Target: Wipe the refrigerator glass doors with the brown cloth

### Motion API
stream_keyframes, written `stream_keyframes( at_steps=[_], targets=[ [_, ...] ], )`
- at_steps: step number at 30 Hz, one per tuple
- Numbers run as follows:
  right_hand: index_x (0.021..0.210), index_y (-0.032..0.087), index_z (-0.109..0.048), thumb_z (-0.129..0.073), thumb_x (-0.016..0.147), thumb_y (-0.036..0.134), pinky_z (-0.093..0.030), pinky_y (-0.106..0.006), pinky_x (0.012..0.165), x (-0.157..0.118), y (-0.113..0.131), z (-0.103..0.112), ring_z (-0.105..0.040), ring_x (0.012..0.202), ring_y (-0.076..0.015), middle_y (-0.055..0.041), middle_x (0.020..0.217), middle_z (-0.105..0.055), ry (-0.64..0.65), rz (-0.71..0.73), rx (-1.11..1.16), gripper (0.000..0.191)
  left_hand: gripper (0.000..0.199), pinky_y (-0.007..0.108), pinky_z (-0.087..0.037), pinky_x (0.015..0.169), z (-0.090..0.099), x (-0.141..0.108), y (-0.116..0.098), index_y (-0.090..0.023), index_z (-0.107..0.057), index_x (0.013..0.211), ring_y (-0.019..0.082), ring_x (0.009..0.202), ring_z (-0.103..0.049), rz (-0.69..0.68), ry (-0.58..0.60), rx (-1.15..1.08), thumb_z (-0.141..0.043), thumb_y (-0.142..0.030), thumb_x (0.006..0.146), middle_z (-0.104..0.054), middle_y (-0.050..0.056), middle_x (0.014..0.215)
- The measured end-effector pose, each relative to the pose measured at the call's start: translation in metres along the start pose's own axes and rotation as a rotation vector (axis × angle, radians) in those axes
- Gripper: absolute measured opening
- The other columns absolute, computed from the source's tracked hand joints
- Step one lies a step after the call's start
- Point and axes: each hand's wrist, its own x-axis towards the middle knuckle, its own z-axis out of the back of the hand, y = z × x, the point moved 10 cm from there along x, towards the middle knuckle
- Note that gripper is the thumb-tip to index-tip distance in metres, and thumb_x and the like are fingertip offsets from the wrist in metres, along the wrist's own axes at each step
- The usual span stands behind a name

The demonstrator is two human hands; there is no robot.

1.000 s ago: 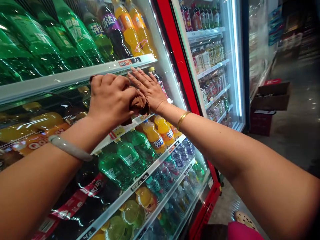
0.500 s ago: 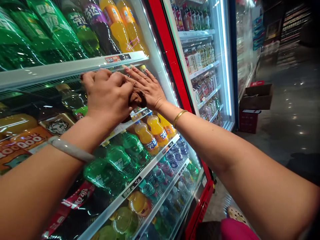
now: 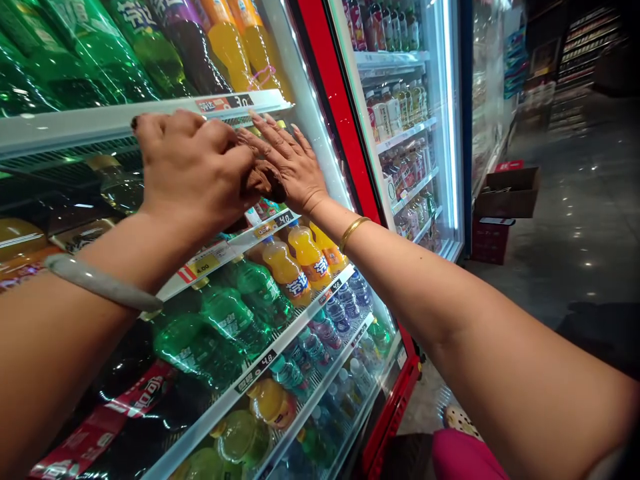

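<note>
Right now, clutches a bunched brown cloth [image 3: 267, 181] in the left grip [image 3: 187, 170], clenched with curled fingers and with knuckles toward the camera. Lays the right grip [image 3: 297, 170] out flat just beside, released, with fingers stretched, slightly spread and pointing up and to the left, apparently against the cooler glass [image 3: 326, 143]. Squeezes the cloth out on the thumb side of the left grip, between both, touching the near edge of the right one; shows another bit of brown below the left one. Cannot tell about contact of the hidden right thumb with the cloth.

Wears a pale bangle [image 3: 103, 283] on the left forearm and a gold bangle [image 3: 353, 232] at the right wrist. Reaches across just under the upper shelf edge [image 3: 75, 127], marked 3.0 on a price label [image 3: 240, 101].

Behind the glass, above both grips, faces large green bottles [image 3: 100, 53], a dark bottle [image 3: 190, 50] with a purple label and tall orange bottles [image 3: 233, 57]. Lower down, overlooks smaller orange drinks [image 3: 285, 263] beside green soda bottles [image 3: 227, 310], with small bluish bottles [image 3: 345, 303] one shelf below. To the right, borders on a red door frame [image 3: 333, 100], then on a second lit cooler [image 3: 393, 62]. Farther right, looks onto a cardboard box [image 3: 515, 200] atop a red box [image 3: 493, 240].
</note>
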Motion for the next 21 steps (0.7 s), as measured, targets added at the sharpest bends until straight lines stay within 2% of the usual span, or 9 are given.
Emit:
stream_keyframes(
  at_steps=[1, 3, 6, 8, 12, 14, 16, 19, 21],
  targets=[
    [0.165, 0.026, -0.027, -0.007, 0.107, 0.037, -0.009, -0.046, 0.135, 0.0, -0.006, 0.0, -0.015, 0.163, -0.0172, 0.0027, 0.175, -0.02, -0.01, -0.049, 0.011, 0.063, 0.041, 0.063, -0.021, 0.113, -0.006, -0.004, -0.009, -0.017, -0.072, 0.103, 0.035, 0.128, -0.045, -0.032, 0.017, -0.008, -0.059, -0.055, 0.093, -0.068, 0.008, 0.117],
    [0.164, 0.022, -0.03, -0.008, 0.107, 0.036, -0.011, -0.043, 0.135, 0.0, -0.017, 0.002, -0.02, 0.162, -0.016, 0.0002, 0.174, -0.023, -0.049, -0.121, 0.035, 0.063, 0.031, 0.06, -0.03, 0.108, -0.027, -0.02, -0.042, -0.022, -0.072, 0.096, 0.034, 0.118, -0.053, -0.211, 0.125, 0.03, -0.057, -0.049, 0.093, -0.07, 0.007, 0.107],
    [0.162, 0.023, -0.034, -0.007, 0.106, 0.039, -0.011, -0.039, 0.135, 0.0, -0.024, 0.001, -0.023, 0.161, -0.0152, 0.0053, 0.173, -0.027, -0.132, -0.138, 0.082, 0.065, 0.018, 0.055, -0.04, 0.097, -0.056, -0.044, -0.079, -0.026, -0.07, 0.091, 0.029, 0.101, -0.06, -0.488, 0.287, 0.103, -0.057, -0.038, 0.091, -0.071, 0.004, 0.098],
    [0.161, 0.024, -0.037, -0.008, 0.105, 0.038, -0.011, -0.038, 0.135, 0.0, -0.026, -0.001, -0.026, 0.16, -0.0156, 0.0075, 0.171, -0.03, -0.184, -0.129, 0.112, 0.065, 0.016, 0.055, -0.042, 0.094, -0.056, -0.037, -0.071, -0.028, -0.07, 0.092, 0.03, 0.102, -0.06, -0.468, 0.272, 0.155, -0.059, -0.04, 0.091, -0.071, 0.004, 0.099],
    [0.159, 0.023, -0.042, -0.012, 0.105, 0.032, -0.016, -0.046, 0.135, 0.001, -0.027, -0.008, -0.031, 0.158, -0.017, 0.0004, 0.17, -0.035, -0.23, -0.117, 0.157, 0.062, 0.02, 0.06, -0.04, 0.096, -0.026, 0.002, -0.029, -0.026, -0.072, 0.098, 0.034, 0.114, -0.056, -0.19, 0.093, 0.226, -0.066, -0.044, 0.09, -0.071, 0.008, 0.114],
    [0.159, 0.024, -0.042, -0.016, 0.105, 0.029, -0.017, -0.049, 0.135, 0.001, -0.029, -0.012, -0.031, 0.159, -0.0179, -0.0015, 0.17, -0.036, -0.227, -0.123, 0.172, 0.06, 0.022, 0.059, -0.04, 0.095, -0.02, 0.007, -0.027, -0.025, -0.073, 0.1, 0.034, 0.114, -0.056, -0.164, 0.06, 0.194, -0.07, -0.043, 0.088, -0.071, 0.009, 0.116],
    [0.16, 0.024, -0.041, -0.02, 0.105, 0.029, -0.018, -0.05, 0.135, 0.001, -0.029, -0.014, -0.03, 0.159, -0.0191, -0.0024, 0.17, -0.035, -0.219, -0.111, 0.185, 0.059, 0.02, 0.056, -0.041, 0.094, -0.026, 0.0, -0.042, -0.026, -0.074, 0.096, 0.033, 0.11, -0.058, -0.241, 0.093, 0.15, -0.072, -0.042, 0.086, -0.072, 0.009, 0.112],
    [0.161, 0.024, -0.039, -0.022, 0.104, 0.032, -0.018, -0.052, 0.135, 0.001, -0.028, -0.013, -0.029, 0.16, -0.0207, -0.0028, 0.171, -0.034, -0.214, -0.08, 0.205, 0.06, 0.013, 0.05, -0.042, 0.09, -0.041, -0.021, -0.072, -0.029, -0.074, 0.094, 0.029, 0.101, -0.061, -0.474, 0.217, 0.101, -0.068, -0.039, 0.089, -0.073, 0.007, 0.105],
    [0.161, 0.025, -0.039, -0.023, 0.104, 0.033, -0.017, -0.052, 0.135, 0.001, -0.029, -0.013, -0.029, 0.16, -0.0212, -0.0024, 0.171, -0.034, -0.218, -0.075, 0.221, 0.06, 0.011, 0.049, -0.042, 0.089, -0.044, -0.024, -0.074, -0.029, -0.074, 0.096, 0.028, 0.099, -0.061, -0.542, 0.256, 0.12, -0.067, -0.036, 0.09, -0.074, 0.006, 0.103]
  ],
)
